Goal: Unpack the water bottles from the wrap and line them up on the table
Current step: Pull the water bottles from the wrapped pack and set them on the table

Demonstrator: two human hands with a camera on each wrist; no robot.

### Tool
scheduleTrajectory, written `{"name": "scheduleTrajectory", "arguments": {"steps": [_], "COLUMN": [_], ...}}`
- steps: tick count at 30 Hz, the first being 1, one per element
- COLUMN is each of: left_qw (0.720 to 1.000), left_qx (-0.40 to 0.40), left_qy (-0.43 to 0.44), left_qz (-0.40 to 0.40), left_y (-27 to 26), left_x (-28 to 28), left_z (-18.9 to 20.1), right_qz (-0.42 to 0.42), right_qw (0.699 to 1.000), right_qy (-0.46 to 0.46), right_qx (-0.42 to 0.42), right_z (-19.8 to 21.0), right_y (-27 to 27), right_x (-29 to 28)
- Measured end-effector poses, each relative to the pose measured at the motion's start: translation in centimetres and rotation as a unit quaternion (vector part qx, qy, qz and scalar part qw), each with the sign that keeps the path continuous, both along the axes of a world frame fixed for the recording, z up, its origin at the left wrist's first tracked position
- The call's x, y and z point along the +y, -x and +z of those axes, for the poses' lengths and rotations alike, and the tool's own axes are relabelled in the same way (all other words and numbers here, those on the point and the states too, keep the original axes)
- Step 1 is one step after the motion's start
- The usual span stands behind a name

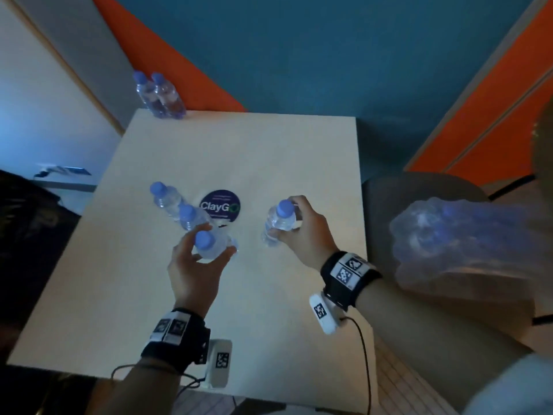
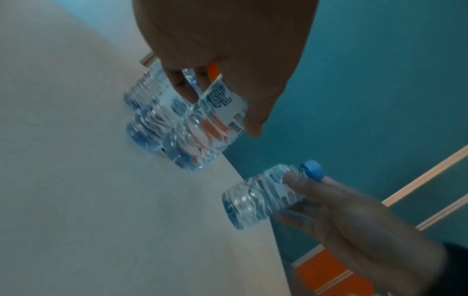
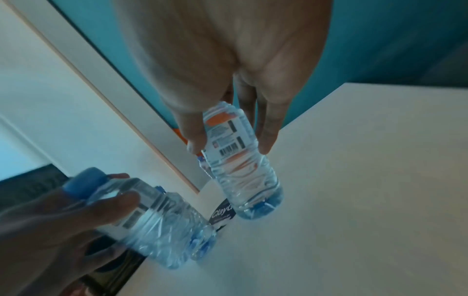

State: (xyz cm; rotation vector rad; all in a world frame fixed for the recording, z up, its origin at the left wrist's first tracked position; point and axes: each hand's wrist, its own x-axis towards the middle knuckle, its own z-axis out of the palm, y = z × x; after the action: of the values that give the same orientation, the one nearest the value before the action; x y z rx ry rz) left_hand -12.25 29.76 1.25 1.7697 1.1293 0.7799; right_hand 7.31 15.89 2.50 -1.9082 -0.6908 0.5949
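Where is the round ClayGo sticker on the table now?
In the head view, the ClayGo sticker lies mid-table, between the bottle row and the right hand's bottle.

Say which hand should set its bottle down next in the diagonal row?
Left, probably. The left hand holds its bottle right behind the two standing bottles; the right hand sits apart.

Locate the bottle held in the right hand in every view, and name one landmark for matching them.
Head: bottle right of centre, in the right hand.
Left wrist: lower right, near the table edge.
Right wrist: centre, below the palm.
Shared landmark: the bottle in the left hand's grip.
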Motion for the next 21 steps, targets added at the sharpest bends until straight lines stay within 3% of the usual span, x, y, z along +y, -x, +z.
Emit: {"name": "scheduleTrajectory", "arguments": {"steps": [6, 12, 15, 18, 21], "left_qw": [0.997, 0.992, 0.991, 0.973, 0.957], "left_qx": [0.063, 0.071, 0.084, 0.063, -0.023], "left_qy": [-0.038, -0.051, -0.074, -0.21, -0.213], "left_qz": [-0.036, -0.086, -0.08, -0.073, -0.196], "left_y": [2.8, 3.1, 3.5, 3.2, 1.1], "left_x": [5.0, 6.2, 5.4, 3.6, 0.3], "left_z": [-2.8, -3.9, -2.8, -0.1, 3.4], "right_qz": [0.029, 0.029, 0.013, -0.01, 0.047], "right_qw": [0.998, 0.996, 0.997, 0.999, 0.997], "right_qy": [0.051, 0.067, 0.073, 0.038, 0.05], "right_qx": [-0.022, -0.044, -0.038, -0.026, 0.02], "right_z": [-2.1, -2.6, -1.5, -0.2, 0.5], "right_y": [0.0, -0.1, 0.7, 1.6, 2.2], "right_x": [10.8, 12.8, 11.5, 6.3, -3.1]}}
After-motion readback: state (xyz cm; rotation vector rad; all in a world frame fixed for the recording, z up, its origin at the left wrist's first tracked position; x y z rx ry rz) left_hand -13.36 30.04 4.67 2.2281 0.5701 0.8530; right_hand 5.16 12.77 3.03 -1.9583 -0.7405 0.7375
